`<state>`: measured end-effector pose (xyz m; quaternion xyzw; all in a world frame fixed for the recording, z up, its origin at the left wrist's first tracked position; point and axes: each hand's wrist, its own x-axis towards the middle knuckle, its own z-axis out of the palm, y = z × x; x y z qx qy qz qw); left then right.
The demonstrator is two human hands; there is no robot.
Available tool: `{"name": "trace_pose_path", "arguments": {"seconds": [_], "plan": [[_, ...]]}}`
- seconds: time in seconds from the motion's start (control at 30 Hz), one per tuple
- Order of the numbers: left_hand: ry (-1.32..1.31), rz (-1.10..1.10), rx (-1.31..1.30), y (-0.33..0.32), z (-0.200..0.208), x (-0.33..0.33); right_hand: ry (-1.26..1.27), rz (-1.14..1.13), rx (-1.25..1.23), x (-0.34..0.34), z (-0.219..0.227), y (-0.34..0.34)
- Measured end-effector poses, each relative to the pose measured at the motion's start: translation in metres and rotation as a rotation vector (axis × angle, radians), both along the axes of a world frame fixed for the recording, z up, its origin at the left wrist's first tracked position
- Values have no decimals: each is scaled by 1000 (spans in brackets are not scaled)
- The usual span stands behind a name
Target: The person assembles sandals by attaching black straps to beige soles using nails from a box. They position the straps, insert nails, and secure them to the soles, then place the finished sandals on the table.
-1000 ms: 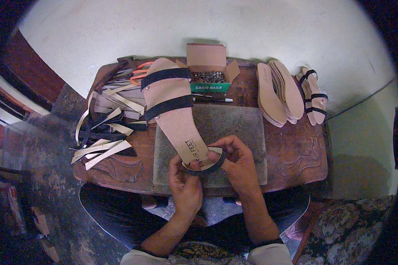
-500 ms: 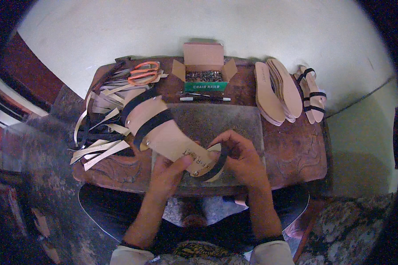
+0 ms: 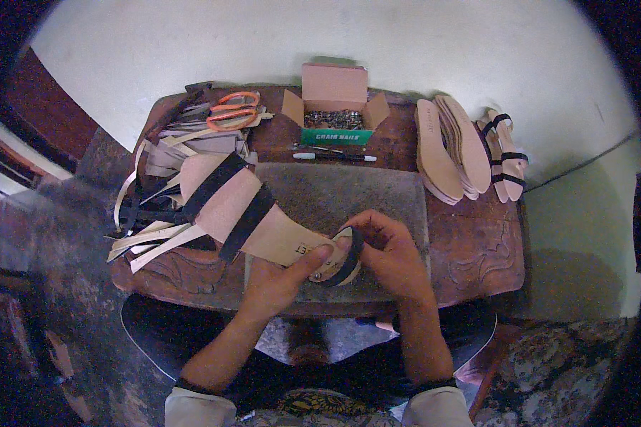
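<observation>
A tan sandal (image 3: 263, 231) with black straps is held up over the table, its toe pointing to the far left and its heel toward my right hand. Two black straps cross its front part. My left hand (image 3: 281, 281) grips the sole near the heel, thumb pressed on top. A third black strap (image 3: 350, 263) loops at the heel end, and my right hand (image 3: 392, 252) pinches it, fingers closed on its upper part. Beneath the sandal lies a dark grey slab (image 3: 327, 188), partly hidden by it.
An open green box of metal nails (image 3: 335, 128) stands at the back, with a marker pen (image 3: 335, 156) before it. Orange-handled scissors (image 3: 235, 114) and strap strips (image 3: 160, 242) crowd the left. Stacked tan soles (image 3: 452, 149) and finished sandals (image 3: 507, 160) lie on the carved wooden table (image 3: 477, 249).
The sandal has rolled a little in my hands, and its toe end has swung slightly nearer me. My left thumb has shifted right, toward the heel. My right hand keeps its pinch on the strap.
</observation>
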<state>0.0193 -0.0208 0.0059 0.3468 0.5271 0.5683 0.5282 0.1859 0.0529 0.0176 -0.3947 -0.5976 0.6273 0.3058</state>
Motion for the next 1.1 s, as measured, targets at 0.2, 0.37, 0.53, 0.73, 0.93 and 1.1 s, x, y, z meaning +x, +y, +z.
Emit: {"name": "trace_pose_path", "arguments": {"seconds": [0.2,0.37,0.53,0.73,0.93,1.1], "plan": [[72,-18,5,2,0,-1,21,28,-46,1,-4,3],[76,35,28,3,-2,0,52,38,-24,1,-9,3],[51,27,23,3,-5,-1,37,43,-3,-1,-13,4],[25,9,33,3,-8,-1,12,61,48,0,-12,5],[-8,-22,1,6,-5,-1,-23,74,36,2,-12,6],[50,-2,-15,3,0,-2,-48,6,34,-1,-8,0]]}}
